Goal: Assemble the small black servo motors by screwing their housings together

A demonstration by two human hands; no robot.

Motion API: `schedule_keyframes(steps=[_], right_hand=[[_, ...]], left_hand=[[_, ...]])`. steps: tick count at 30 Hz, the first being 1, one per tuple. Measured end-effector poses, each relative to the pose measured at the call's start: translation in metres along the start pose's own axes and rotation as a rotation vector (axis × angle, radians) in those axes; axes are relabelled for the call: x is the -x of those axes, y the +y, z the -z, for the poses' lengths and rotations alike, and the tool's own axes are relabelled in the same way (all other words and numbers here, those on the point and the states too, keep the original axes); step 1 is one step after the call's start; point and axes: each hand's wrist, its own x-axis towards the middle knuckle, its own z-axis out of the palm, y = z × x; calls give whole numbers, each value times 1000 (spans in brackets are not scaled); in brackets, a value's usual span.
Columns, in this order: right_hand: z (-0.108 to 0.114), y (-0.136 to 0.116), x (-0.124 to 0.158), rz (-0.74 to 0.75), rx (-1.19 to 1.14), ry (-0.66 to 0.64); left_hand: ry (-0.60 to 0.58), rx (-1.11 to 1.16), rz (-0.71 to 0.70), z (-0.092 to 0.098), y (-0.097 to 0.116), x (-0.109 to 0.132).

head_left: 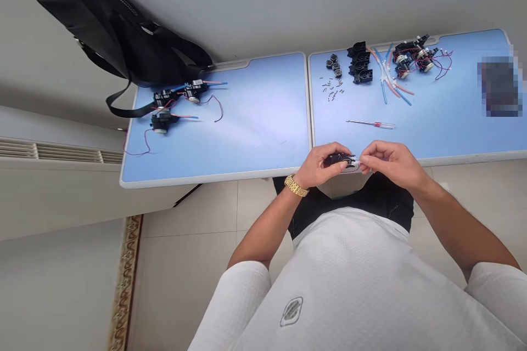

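Holding a black part (335, 160) lengthwise across the desk's (448, 126) near edge, the left hand (316, 169) points its end rightward toward the right hand (397, 163), whose fingertips pinch narrowly, on what cannot be told; beyond lies a screwdriver (379, 125).

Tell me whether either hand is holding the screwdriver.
No, the screwdriver lies on the blue tabletop, apart from both the left hand and the right hand.

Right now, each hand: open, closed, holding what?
Left hand: closed, holding a black part.
Right hand: closed in a pinch at the black part's end; what it grips is too small to tell.
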Motion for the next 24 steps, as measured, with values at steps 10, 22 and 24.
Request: schedule_keyframes(steps=[10, 22, 24], right_hand=[[1, 17, -11, -50, -140, -50], [-2, 18, -5, 67, 97, 20], [-1, 16, -4, 90, 104, 9]], left_hand=[[-23, -4, 18, 1, 2, 0], [-24, -28, 65, 0, 1, 1], [-18, -25, 72, 0, 1, 1]])
